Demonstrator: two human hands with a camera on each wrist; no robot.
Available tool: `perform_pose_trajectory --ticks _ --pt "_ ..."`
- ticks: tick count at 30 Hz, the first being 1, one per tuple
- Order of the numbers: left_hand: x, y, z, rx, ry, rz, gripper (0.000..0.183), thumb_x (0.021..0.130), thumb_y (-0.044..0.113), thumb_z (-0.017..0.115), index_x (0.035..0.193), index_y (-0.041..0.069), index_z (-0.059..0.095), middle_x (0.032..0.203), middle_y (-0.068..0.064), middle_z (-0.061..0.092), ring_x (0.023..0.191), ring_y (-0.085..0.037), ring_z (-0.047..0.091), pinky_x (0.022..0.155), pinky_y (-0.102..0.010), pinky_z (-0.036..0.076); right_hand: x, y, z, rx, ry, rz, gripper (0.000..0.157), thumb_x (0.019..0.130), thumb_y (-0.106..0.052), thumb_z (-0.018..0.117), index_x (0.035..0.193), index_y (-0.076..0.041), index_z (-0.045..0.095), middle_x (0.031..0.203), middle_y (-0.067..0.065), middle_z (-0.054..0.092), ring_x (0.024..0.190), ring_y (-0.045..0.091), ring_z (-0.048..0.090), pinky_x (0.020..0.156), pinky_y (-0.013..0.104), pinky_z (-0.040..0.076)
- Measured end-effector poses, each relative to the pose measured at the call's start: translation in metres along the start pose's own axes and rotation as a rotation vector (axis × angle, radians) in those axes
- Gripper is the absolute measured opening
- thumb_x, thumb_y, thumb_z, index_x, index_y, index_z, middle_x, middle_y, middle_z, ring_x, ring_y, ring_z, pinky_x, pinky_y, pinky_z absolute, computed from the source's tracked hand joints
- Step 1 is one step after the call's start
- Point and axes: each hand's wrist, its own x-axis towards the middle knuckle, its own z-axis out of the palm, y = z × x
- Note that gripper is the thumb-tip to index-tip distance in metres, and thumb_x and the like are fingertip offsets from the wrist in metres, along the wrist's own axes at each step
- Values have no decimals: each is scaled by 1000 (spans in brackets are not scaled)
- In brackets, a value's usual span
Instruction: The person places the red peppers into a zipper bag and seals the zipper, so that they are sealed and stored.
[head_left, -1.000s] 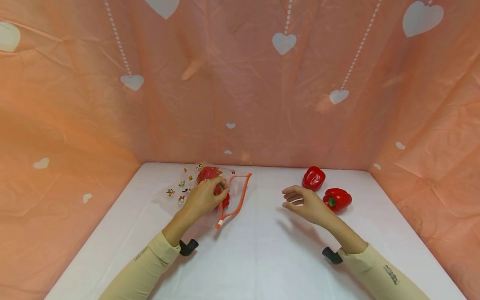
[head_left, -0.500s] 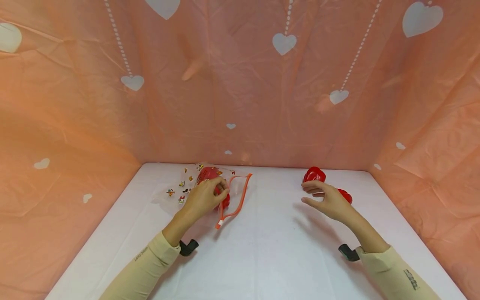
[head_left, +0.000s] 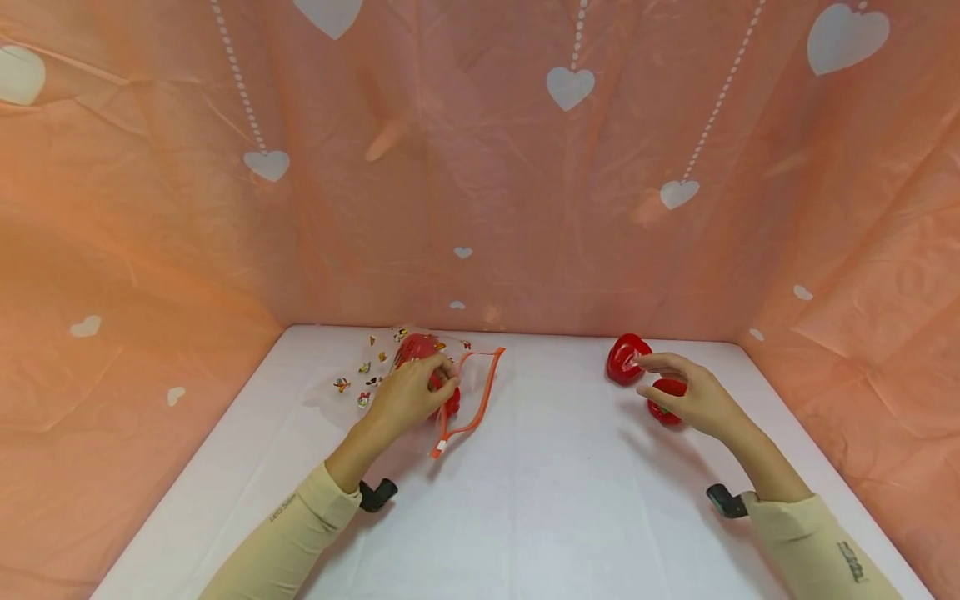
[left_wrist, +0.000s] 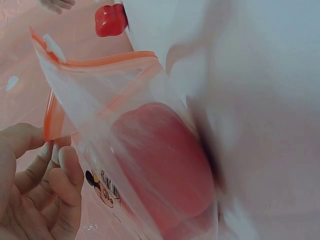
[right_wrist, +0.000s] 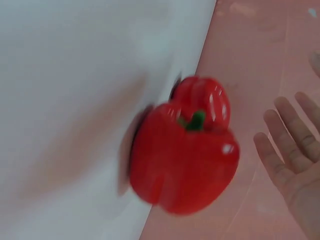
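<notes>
The left hand is at the bag, thumb and fingertips pinching its orange rim; remaining fingers are curled in. The bag is clear plastic with small cartoon prints, and its mouth gapes on its right side, the two rim strips parted. A white slider sits at the rim's end closest to the person. Inside the bag, behind the film, is at least one red pepper, the bagged pepper (whether a second lies deeper cannot be made out). The right hand is well to the right of the bag, grasping nothing: fingers extended, slightly bent, thumb apart. It hovers by the stemmed pepper, a gap showing in the right wrist view. The other pepper lies just beside that one, somewhat closer to the bag; both are red and glossy. The white table supports the bag and these two peppers. Behind the bag hangs an orange-pink curtain with white hearts.
</notes>
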Motion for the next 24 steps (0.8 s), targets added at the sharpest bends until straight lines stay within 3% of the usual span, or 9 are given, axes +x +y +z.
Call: perform_pose_trajectory --ticks 9,15,24 --pt "0 0 -1 0 1 -3 8 99 22 78 102 19 72 87 8 74 63 -10 53 59 -32 45 -3 24 -12 -48 -17 31 60 99 -28 80 148 -2 56 152 27 54 142 55 44 110 73 42" --pt "0 1 -1 1 -7 -10 8 99 22 78 103 19 72 87 9 73 63 -10 54 60 -31 45 -4 38 -16 -47 -40 30 67 96 -27 83 150 1 53 152 30 52 139 58 43 111 75 38" --pt "0 -1 0 5 -2 -5 8 99 23 79 102 19 72 85 9 73 65 -9 55 61 -31 47 -6 53 -16 -34 -141 140 84 96 -34 82 160 -2 39 153 33 45 136 57 43 98 65 56"
